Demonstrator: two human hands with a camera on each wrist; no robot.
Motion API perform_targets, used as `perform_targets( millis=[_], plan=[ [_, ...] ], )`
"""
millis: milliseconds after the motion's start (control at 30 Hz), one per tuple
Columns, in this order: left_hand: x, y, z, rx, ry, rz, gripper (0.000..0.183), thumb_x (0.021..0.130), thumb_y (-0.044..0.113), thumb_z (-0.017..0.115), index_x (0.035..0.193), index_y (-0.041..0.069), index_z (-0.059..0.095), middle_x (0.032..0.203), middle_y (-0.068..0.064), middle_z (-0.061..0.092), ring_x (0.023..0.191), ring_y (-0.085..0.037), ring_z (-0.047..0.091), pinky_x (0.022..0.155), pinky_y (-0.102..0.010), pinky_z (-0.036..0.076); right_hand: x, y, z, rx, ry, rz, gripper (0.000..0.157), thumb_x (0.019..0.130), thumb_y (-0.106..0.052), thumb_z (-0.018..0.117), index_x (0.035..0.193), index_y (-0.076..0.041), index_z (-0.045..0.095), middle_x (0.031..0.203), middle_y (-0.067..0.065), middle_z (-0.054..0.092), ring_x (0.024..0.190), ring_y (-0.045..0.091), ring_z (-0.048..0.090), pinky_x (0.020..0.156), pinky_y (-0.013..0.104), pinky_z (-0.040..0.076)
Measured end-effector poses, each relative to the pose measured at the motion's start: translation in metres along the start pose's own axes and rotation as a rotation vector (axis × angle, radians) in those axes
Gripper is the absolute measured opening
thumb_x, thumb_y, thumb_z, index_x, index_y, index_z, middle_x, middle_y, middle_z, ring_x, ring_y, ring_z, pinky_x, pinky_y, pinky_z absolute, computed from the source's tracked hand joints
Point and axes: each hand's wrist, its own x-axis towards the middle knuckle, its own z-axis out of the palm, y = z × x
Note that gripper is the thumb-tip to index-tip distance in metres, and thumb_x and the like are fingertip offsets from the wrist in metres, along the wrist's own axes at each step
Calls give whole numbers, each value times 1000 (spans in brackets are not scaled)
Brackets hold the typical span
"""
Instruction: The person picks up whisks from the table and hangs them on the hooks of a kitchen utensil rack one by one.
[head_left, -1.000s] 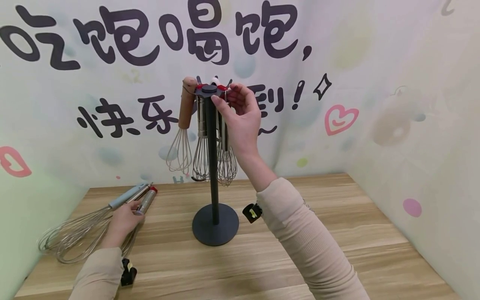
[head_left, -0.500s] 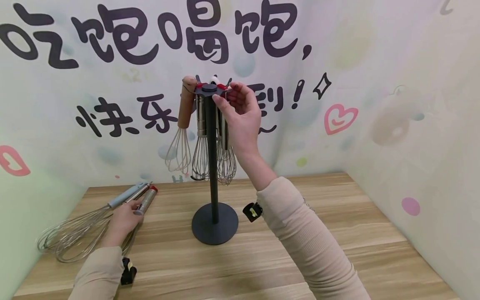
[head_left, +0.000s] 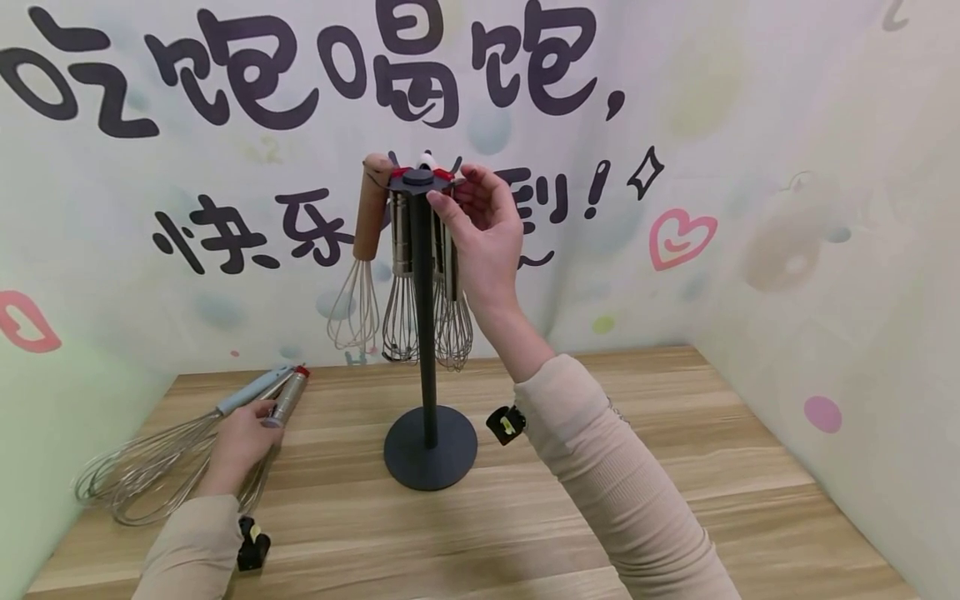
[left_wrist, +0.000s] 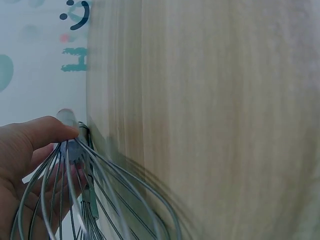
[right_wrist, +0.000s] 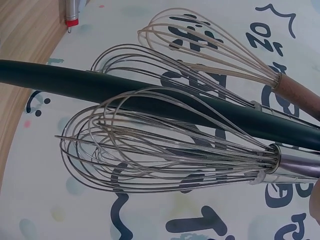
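Whisk [head_left: 288,397], silver-handled, red-tipped, at 8 o'clock in the head view: handle gripped by my left hand [head_left: 242,437], beside a blue-handled whisk [head_left: 255,390] on the wooden table [head_left: 480,533]. Dark stand [head_left: 430,467], upright: wooden-handled whisk [head_left: 370,217] hanging at 10 o'clock, metal whisks [head_left: 401,237] hanging to either side of its post. My right hand [head_left: 489,237], 12 o'clock: fingers bent, thumb at the stand's top; whether they pinch anything, I cannot tell.

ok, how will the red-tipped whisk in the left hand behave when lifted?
Red-tipped whisk: round, smooth-looking metal handle, so may slip or roll. Its thin wire loops should flex rather than hold rigid. They could snag the blue-handled whisk close by.
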Motion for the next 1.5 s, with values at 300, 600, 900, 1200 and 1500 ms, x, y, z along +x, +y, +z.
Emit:
perform_targets(
  millis=[300, 600, 900, 1200, 1500],
  plan=[
    [0, 2, -6, -40, -26, -60, 59, 83, 8, 57, 134, -16, 40, 131, -38, 46, 104, -47, 58, 79, -47, 53, -1, -2, -1, -6, -2, 10, 43, 83, -3, 71, 122, 3, 53, 103, 6, 59, 90, 6, 55, 83, 15, 48],
    [2, 11, -12, -119, 11, -96, 64, 84, 12, 57, 138, -15, 36, 131, -37, 48, 109, -45, 57, 74, -36, 51, -1, -3, -1, -7, -2, 9, 43, 82, -2, 71, 121, 3, 53, 101, 5, 59, 88, 5, 55, 82, 14, 47],
    [3, 21, -19, -214, 3, -129, 65, 89, 17, 57, 143, -10, 31, 137, -36, 43, 123, -48, 49, 93, -51, 50, -1, -4, -1, -11, -1, 11, 43, 82, -2, 72, 120, 3, 54, 102, 6, 59, 89, 5, 55, 83, 15, 48],
    [0, 40, -29, -384, 110, -130, 65, 91, 20, 55, 146, -5, 30, 137, -30, 47, 122, -37, 53, 72, -15, 46, -2, -3, -1, -3, -4, 8, 42, 82, -2, 71, 120, 3, 54, 102, 6, 59, 88, 5, 55, 82, 15, 48],
    [-5, 72, -50, -450, 230, -143, 62, 90, 17, 52, 147, 3, 33, 141, -20, 47, 109, -13, 52, 67, -1, 36, -3, -4, -2, 3, -17, 1, 44, 84, -2, 70, 124, 4, 53, 103, 8, 60, 89, 5, 56, 83, 16, 48]
  ],
)
